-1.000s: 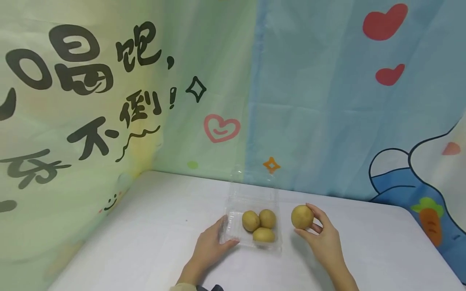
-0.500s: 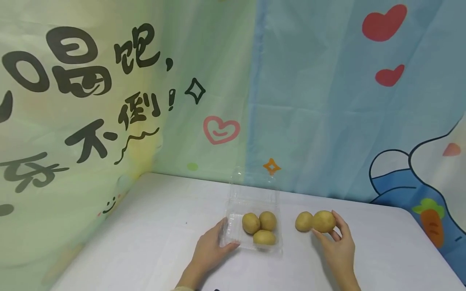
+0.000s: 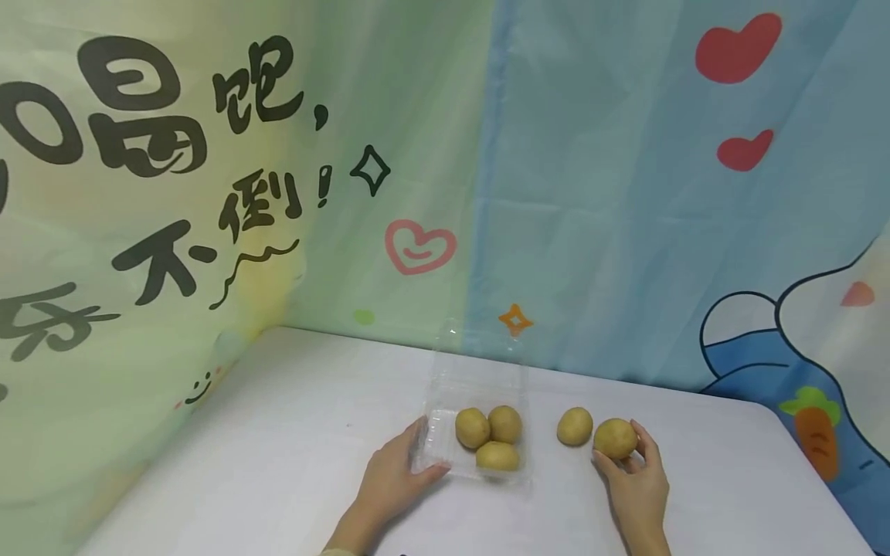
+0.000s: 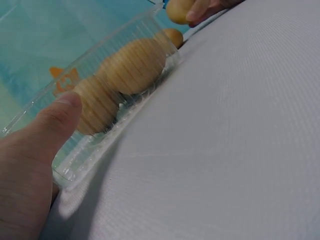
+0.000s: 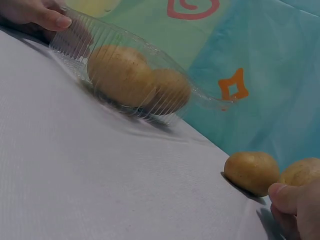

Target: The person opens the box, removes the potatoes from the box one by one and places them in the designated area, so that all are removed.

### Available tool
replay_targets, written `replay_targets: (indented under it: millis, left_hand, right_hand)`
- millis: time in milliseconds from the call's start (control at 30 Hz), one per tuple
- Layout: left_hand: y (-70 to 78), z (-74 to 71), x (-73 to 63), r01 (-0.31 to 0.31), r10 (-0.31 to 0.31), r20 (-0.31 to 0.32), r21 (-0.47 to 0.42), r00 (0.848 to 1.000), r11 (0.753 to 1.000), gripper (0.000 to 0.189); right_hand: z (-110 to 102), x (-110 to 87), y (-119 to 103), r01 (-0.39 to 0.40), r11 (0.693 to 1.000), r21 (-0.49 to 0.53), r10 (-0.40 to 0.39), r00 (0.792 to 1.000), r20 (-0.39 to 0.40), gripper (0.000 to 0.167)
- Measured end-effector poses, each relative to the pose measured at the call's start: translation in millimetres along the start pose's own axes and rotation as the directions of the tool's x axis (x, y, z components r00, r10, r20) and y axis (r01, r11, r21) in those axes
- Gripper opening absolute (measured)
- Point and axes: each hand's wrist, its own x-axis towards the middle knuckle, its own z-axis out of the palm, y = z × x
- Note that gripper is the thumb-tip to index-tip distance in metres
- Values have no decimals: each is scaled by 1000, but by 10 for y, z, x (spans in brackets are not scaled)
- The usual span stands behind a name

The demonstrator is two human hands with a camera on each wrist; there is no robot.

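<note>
A clear plastic clamshell box [image 3: 439, 440] stands on the table, its lid [image 3: 480, 369] raised at the back. Inside, three potatoes [image 3: 473, 427] sit together toward the right, leaving bare floor at the left. My left hand [image 3: 393, 475] grips the box by its left side, with the thumb [image 4: 65, 107] along the ribbed front wall. To the right of the box, my right hand [image 3: 636, 488] pinches another potato [image 3: 615, 439] between thumb and fingers, low over the table. Just left of that one, a loose potato [image 3: 575, 426] lies on the tabletop.
The table [image 3: 299, 432] has a white cover. Behind it hangs a printed blue and green curtain [image 3: 591, 232], close to the raised lid, and a yellow-green one [image 3: 174, 309] with black lettering runs along the left.
My right hand has carried its potato right and then lower, bringing the loose potato into sight beside it. The left hand keeps its grip on the box.
</note>
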Motion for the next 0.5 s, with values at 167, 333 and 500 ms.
replay_targets:
  millis: [167, 333, 500]
  left_hand:
    - [-27, -36, -11, 7, -7, 1, 5, 1000, 1000, 86]
    - [-38, -9, 4, 12, -12, 8, -6, 1000, 1000, 86]
    - [-42, 12, -5, 17, -16, 17, -18, 1000, 1000, 86]
  right_hand:
    - [67, -8, 1, 24, 997, -69, -23, 1000, 15, 81]
    - [61, -6, -7, 41, 994, -98, -41, 999, 7, 80]
    - [47, -7, -2, 15, 994, -108, -13, 1000, 26, 82]
